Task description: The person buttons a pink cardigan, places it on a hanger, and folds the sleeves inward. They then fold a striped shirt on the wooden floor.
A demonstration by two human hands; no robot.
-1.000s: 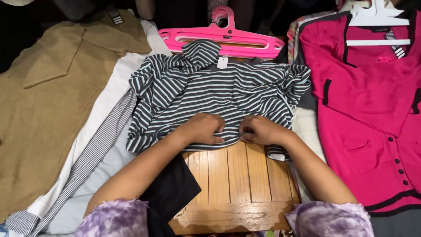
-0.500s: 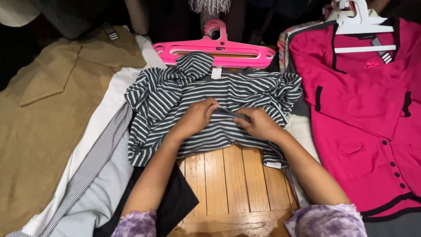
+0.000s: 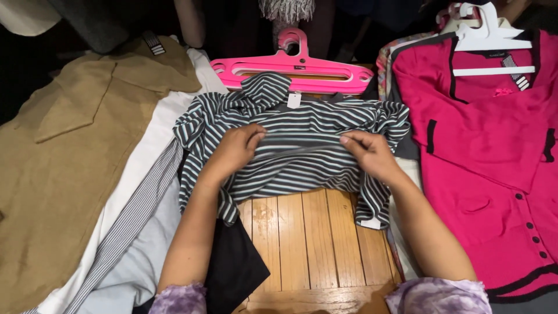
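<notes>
Wooden slatted table (image 3: 302, 244) under striped top (image 3: 302, 157), pink hanger (image 3: 290, 67), tan coat (image 3: 64, 174).

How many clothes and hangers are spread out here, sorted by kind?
Garments in clear view: 4 - grey-and-white striped knit top under the left hand and right hand, tan cloth coat, white shirt with a striped band, pink buttoned cardigan.
Plastic hangers: 2 - pink, white.
Total: 6. More cloth lies partly hidden.
</notes>
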